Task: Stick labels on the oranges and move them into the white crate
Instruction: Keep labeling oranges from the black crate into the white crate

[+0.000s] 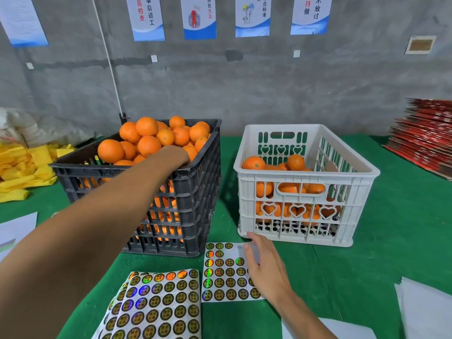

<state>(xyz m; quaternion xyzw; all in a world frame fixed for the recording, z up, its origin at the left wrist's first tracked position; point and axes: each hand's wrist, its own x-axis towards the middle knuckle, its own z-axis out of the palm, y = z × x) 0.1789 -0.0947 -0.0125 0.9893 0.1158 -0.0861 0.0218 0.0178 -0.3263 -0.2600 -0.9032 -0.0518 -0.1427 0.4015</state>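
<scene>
The left hand (179, 156) is sunk among oranges (146, 140) in the black crate (195, 192), its fingers hidden, grip unreadable; the right hand (263, 263), fingers straight, is laid on the label sheet (223, 275) at lower centre.

We see a green counter (403, 228) with yellow cloths (22, 167) heaped at its far left, a stack of red cartons (425, 143) at far right, white paper sheets (430, 311) near us, and posters (199, 17) on the grey wall.

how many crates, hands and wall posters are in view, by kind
Black crate: 1
White crate: 1
Hands, left hand in the black crate and right hand on a label sheet: 2
Blue-and-white wall posters, first at: 5
Total: 9
</scene>
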